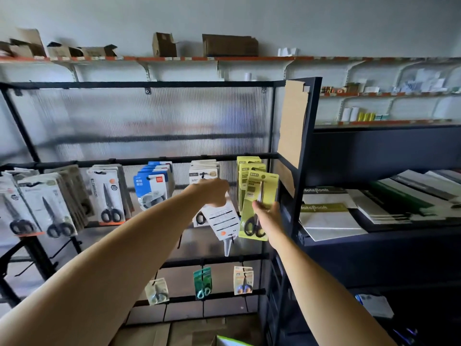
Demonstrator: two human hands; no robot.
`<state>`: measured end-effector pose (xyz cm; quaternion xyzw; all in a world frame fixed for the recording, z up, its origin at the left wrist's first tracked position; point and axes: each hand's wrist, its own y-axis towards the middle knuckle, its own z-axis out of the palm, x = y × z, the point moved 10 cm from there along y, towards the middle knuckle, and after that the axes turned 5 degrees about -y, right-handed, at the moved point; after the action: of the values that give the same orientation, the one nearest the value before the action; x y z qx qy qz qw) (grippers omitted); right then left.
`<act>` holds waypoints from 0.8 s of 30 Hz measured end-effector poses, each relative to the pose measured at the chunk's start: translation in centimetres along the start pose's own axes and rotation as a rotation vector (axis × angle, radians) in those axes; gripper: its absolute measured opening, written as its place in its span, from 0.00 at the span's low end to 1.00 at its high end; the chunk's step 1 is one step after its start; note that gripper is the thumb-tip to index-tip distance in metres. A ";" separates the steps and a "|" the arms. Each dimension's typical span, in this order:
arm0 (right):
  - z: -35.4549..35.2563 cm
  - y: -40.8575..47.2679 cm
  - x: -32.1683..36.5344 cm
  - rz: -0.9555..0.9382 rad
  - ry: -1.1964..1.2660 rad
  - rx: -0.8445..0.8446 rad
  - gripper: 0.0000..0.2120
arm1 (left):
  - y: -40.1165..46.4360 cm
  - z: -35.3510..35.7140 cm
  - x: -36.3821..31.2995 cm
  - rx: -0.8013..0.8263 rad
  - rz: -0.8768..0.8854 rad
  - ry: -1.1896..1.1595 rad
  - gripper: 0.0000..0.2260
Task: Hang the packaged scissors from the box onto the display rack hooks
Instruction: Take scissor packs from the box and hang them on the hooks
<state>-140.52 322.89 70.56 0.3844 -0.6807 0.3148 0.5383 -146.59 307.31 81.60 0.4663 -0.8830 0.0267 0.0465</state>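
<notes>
My right hand (268, 213) grips a yellow-green scissors pack (259, 193) by its lower half, its top hole at the hook where several like packs (247, 166) hang. A white scissors pack (223, 221), tilted with its back side facing me, is in my left hand (212, 192), just below a row of white packs (203, 171) on the neighbouring hook. Both hooks sit on the black rack bar (174, 159). The box is only partly seen at the bottom edge (224, 342).
More scissors packs hang left along the bar: blue ones (156, 178) and white ones (107, 191). A lower bar holds three small packs (203, 283). A dark shelf on the right carries notebooks (329, 211). Cardboard boxes stand on the top wall shelf (229, 46).
</notes>
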 end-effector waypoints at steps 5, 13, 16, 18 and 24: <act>-0.3 1.2 1.0 0.000 0.003 0.008 0.23 | 0.7 -1.2 -0.3 0.002 -0.019 0.028 0.20; -0.9 2.3 2.3 -0.069 -0.092 -0.062 0.18 | 1.4 -2.1 -0.6 0.002 -0.023 0.047 0.22; -1.3 2.8 2.6 -0.043 -0.092 -0.093 0.16 | 1.6 -2.1 -0.5 0.006 -0.032 0.044 0.23; -1.6 2.9 2.8 -0.055 -0.115 -0.128 0.16 | 1.8 -2.2 -0.5 0.003 -0.041 0.034 0.24; -1.3 2.3 1.7 -0.045 -0.139 -0.125 0.13 | 2.6 -2.3 -0.1 -0.005 -0.071 0.028 0.23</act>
<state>-142.04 324.82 72.48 0.3863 -0.7258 0.2323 0.5197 -148.61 309.06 83.88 0.4970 -0.8651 0.0292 0.0611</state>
